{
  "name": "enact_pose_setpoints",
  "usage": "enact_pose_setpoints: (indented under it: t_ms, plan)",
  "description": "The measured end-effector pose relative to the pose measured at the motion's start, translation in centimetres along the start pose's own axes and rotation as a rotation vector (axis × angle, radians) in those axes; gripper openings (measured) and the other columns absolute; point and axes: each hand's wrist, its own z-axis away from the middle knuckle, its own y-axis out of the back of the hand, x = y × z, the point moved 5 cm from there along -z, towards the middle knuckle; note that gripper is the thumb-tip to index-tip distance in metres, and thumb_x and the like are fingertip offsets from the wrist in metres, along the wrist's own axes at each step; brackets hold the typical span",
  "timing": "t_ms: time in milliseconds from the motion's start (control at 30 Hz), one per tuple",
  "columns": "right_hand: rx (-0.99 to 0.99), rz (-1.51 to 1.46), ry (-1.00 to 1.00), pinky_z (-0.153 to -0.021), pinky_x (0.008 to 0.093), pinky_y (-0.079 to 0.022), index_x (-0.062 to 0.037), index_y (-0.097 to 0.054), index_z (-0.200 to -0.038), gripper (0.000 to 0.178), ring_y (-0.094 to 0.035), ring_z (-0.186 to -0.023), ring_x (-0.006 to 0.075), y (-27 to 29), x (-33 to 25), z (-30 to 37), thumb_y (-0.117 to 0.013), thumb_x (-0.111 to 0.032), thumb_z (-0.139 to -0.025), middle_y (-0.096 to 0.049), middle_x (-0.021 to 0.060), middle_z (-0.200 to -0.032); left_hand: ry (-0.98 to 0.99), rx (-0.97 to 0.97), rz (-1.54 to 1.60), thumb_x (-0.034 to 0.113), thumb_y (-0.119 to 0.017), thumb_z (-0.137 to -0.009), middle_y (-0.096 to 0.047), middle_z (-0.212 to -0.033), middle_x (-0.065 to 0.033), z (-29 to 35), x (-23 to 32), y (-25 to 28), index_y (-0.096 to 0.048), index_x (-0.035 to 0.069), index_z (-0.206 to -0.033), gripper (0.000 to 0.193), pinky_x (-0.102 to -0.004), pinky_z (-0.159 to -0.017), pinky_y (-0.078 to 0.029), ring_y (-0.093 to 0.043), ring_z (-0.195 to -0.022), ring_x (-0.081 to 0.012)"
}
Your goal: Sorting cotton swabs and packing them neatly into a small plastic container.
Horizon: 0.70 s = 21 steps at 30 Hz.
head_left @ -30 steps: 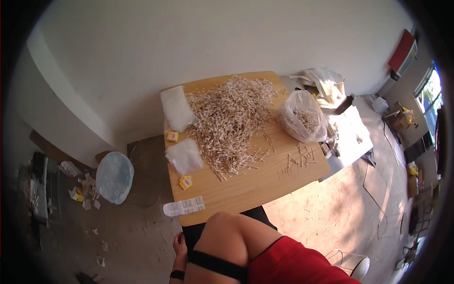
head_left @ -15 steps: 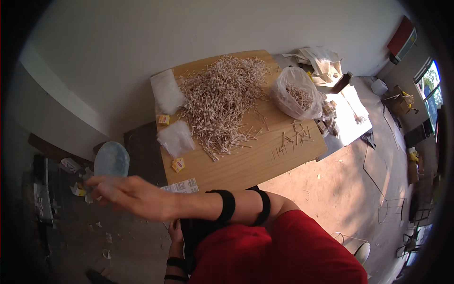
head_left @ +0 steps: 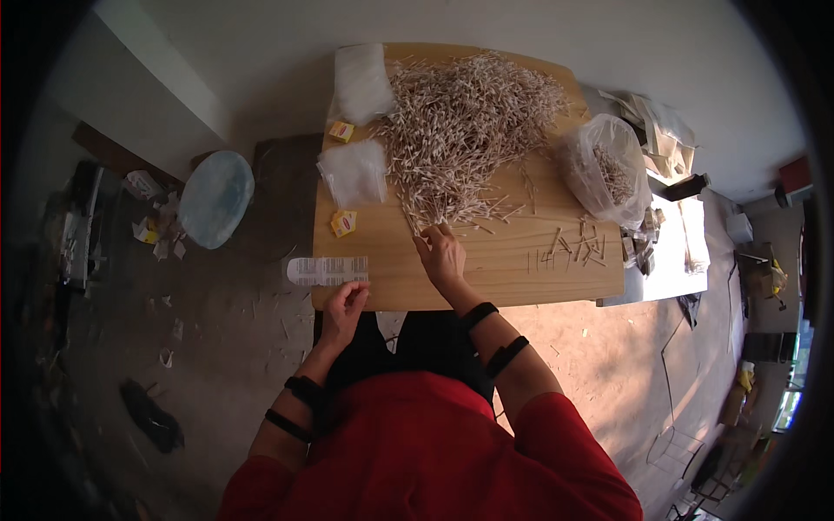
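A large heap of thin cotton swabs (head_left: 473,130) with pale tips covers much of the wooden table (head_left: 504,282). At its near edge my right hand (head_left: 445,259) has its fingers bent down against the swabs; whether any is between them is hidden. My left hand (head_left: 344,309) is at the table's front edge, fingers curled together, beside a white sheet of printed labels (head_left: 328,270). What it holds, if anything, does not show. Left of the heap lie two stacks of clear plastic bags, a near one (head_left: 354,172) and a far one (head_left: 363,82).
Two small yellow boxes, near (head_left: 343,222) and far (head_left: 341,131), lie by the bags. A clear bag of swabs (head_left: 608,169) stands at right, with loose swabs (head_left: 578,247) in front. A pale round stool (head_left: 215,200) and scraps are on the floor at left.
My right hand has swung back from far out on the left to the heap's near edge. My left hand has risen from beside my body to the table's front edge. The view has shifted.
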Motion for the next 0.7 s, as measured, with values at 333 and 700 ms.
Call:
enact_pose_setpoints:
  t_ms: [333, 700]
  plan:
    - [-0.061, 0.198, 0.068, -0.065, 0.0464, -0.053, -0.0119, -0.064, -0.094, 0.014, -0.065, -0.078, 0.0365, -0.1, 5.3, 3.2, -0.066, -0.023, -0.087, -0.062, 0.0111, -0.094, -0.07, -0.096, -0.118, 0.01, -0.058, -0.097, -0.067, -0.091, -0.0068, -2.1, 1.6, -5.3, -0.064, 0.0, -0.112, 0.019, -0.0277, -0.074, -0.052, -0.064, -0.082, -0.0125]
    - [0.035, -0.071, 0.1, -0.062, 0.0425, -0.053, -0.0088, -0.065, -0.093, 0.011, -0.065, -0.076, 0.0318, 2.9, 4.2, 5.5, -0.069, -0.01, -0.084, -0.062, 0.0097, -0.092, -0.295, -0.003, -0.439, 0.006, -0.064, -0.089, -0.056, -0.108, -0.0106, -5.4, 3.6, -9.4, -0.058, 0.005, -0.105, 0.017, -0.0434, -0.077, -0.052, -0.063, -0.093, -0.035]
